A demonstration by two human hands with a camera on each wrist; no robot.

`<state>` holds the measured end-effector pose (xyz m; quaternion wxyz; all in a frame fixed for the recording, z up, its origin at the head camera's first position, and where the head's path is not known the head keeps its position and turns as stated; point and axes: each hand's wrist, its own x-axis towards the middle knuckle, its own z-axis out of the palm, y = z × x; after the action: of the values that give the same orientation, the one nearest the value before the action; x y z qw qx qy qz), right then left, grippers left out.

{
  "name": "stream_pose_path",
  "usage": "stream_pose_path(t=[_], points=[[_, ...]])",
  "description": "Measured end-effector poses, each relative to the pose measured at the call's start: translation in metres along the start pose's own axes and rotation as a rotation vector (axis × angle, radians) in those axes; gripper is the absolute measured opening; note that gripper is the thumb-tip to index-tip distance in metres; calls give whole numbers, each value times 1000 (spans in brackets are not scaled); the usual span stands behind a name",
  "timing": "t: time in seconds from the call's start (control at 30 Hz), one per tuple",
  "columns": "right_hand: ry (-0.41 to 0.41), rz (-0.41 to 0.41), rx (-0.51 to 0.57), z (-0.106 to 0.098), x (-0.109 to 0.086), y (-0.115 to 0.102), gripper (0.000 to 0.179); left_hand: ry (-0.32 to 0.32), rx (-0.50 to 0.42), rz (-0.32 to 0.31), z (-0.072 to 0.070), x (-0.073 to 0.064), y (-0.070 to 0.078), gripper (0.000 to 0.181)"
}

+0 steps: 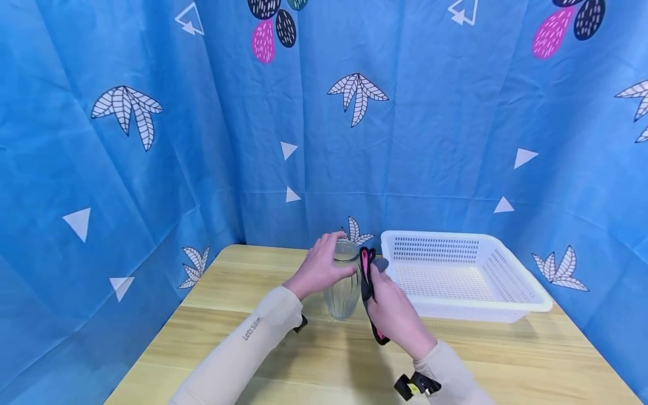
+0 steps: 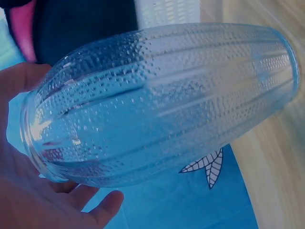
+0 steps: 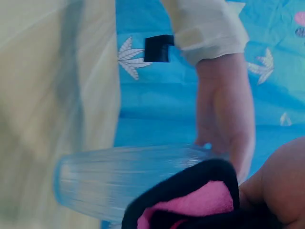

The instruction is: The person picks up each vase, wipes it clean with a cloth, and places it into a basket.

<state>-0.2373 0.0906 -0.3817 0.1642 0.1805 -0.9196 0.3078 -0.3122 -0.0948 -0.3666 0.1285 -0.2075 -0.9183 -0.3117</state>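
A clear ribbed glass vase (image 1: 343,298) stands upright in the head view, its narrow base toward the table. My left hand (image 1: 324,265) grips it around the neck, thumb on one side and fingers on the other. Dotted texture and long ribs show on the vase (image 2: 167,105) in the left wrist view. Just right of the vase, my right hand (image 1: 397,312) holds a folded black and pink cloth (image 1: 367,281). Its pink, fleecy face and thick black edge show on the cloth (image 3: 205,198) in the right wrist view. Part of the cloth is hidden by the right hand.
A white perforated plastic basket (image 1: 455,309) sits on the right back of the wooden table (image 1: 243,270), close beyond the right hand. A blue patterned curtain (image 1: 435,152) hangs behind and along both sides of the table.
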Motion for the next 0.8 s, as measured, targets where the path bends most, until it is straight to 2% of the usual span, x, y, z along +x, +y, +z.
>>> stream_pose_path(t=[0.1, 0.23, 0.37, 0.67, 0.8], points=[[34, -35, -34, -5, 7, -4, 57, -14, -42, -2, -1, 0, 1, 83], [1, 3, -20, -3, 17, -2, 65, -36, -72, -1, 0, 0, 2, 82], [-27, 39, -12, 5, 26, 6, 60, -42, -65, 4, 3, -1, 2, 81], [-41, 57, -30, 22, 35, 21, 53, -7, -50, 20, 6, 0, 1, 80], [-118, 80, 11, 31, 32, 30, 50, -13, -36, -3, 7, -1, 2, 82]])
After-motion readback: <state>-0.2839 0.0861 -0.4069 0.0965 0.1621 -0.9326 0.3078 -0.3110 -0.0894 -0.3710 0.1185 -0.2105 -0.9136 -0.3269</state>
